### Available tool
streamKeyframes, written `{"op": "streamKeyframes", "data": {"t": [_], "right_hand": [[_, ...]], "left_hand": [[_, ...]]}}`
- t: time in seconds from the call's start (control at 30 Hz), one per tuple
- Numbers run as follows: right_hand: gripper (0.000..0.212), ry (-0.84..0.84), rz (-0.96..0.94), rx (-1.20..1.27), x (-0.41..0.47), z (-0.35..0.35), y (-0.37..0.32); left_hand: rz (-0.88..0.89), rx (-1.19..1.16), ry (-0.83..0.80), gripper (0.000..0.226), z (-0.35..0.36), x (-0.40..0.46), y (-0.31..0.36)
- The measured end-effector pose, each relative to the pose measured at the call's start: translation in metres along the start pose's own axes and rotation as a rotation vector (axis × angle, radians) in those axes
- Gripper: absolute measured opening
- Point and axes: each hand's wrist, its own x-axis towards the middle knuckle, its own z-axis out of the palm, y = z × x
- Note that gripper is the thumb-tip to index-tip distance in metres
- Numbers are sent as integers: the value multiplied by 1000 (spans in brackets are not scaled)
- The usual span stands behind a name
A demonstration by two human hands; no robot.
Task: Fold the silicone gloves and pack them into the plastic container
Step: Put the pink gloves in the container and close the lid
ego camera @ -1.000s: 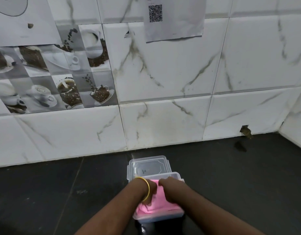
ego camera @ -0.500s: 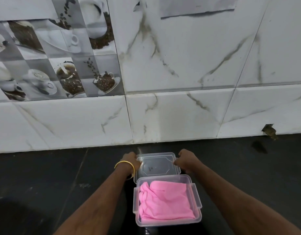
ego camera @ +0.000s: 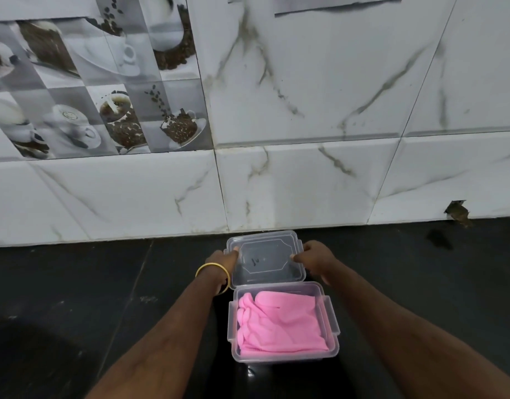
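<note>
Folded pink silicone gloves (ego camera: 279,322) lie inside the clear plastic container (ego camera: 333,332) on the black counter. Just behind the container is its clear lid (ego camera: 265,259), held up off the counter. My left hand (ego camera: 222,262), with a gold bangle on the wrist, grips the lid's left edge, thumb on top. My right hand (ego camera: 315,259) grips the lid's right edge the same way.
The white marble-tiled wall (ego camera: 305,182) rises straight behind the lid, with coffee-print tiles at the upper left. A chipped hole (ego camera: 458,213) marks the wall's foot at the right. Black counter (ego camera: 75,298) spreads to both sides.
My hands left the gloves in the container, reached back and took the lid by both side edges. The lid now sits a little higher and tilted toward me.
</note>
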Motion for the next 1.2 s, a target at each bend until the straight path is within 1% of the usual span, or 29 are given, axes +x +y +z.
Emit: {"op": "streamKeyframes", "data": {"t": [0.1,0.2,0.27,0.37,0.43,0.5,0.57,0.63,0.73,0.83,0.87,0.97,1.03,1.1,1.2], "right_hand": [[5,47,-78,93,-18,-11,-11],[23,132,-134,261,-35,-19,-20],[36,186,-125,389,-48,-25,-25],[44,234,-116,620,-64,-32,-31],[45,251,-81,752,-74,-36,-34],[46,308,-63,774,-81,-38,-33],[38,376,-78,798,-87,-38,-31],[30,396,-103,825,-92,-37,-29],[34,388,-104,758,-103,-35,-23],[34,398,-75,639,-110,-28,-8],[33,403,-67,599,-112,-24,-2],[28,403,-44,500,-120,-16,17],[21,404,-36,423,-126,-10,27],[19,399,-30,383,-134,-2,35],[12,390,-12,354,-141,7,44]], "left_hand": [[53,-148,31,79,-10,-16,11],[117,-279,82,85,-21,-34,21],[158,-396,107,85,-28,-48,27],[190,-573,164,73,-35,-64,30],[176,-659,197,66,-39,-75,29],[180,-682,224,60,-43,-85,26],[211,-618,254,46,-45,-93,22],[236,-576,251,29,-45,-100,16],[206,-452,217,29,-44,-109,4],[132,-329,177,14,-41,-117,-6],[113,-289,167,12,-40,-120,-10],[105,-93,134,20,-38,-125,-24],[80,0,103,31,-36,-128,-32],[65,95,76,35,-33,-131,-41],[33,126,42,36,-28,-137,-48]]}}
